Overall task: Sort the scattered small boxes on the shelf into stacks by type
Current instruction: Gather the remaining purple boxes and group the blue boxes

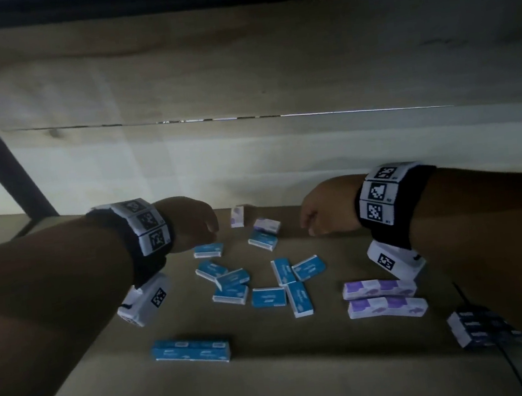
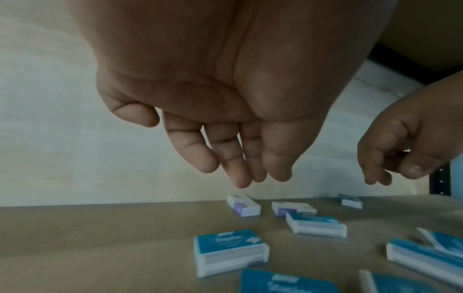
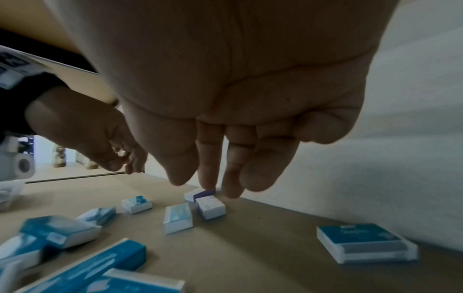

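Several small blue boxes (image 1: 267,296) lie scattered on the middle of the brown shelf (image 1: 323,371). Two small purple-and-white boxes (image 1: 237,216) (image 1: 267,225) sit near the back wall. My left hand (image 1: 212,231) hovers left of them, fingers hanging relaxed (image 2: 240,174) and holding nothing. My right hand (image 1: 306,225) hovers to their right, loosely curled and empty, its fingertips (image 3: 209,182) just above the purple boxes (image 3: 211,208). A blue box (image 2: 229,250) lies below the left hand.
A row of blue boxes (image 1: 191,351) stands at the front left. Two rows of purple boxes (image 1: 379,288) (image 1: 386,306) lie at the right. A dark blue stack (image 1: 482,327) with a black cable (image 1: 512,367) sits front right. Another blue box (image 3: 363,242) lies by the back wall.
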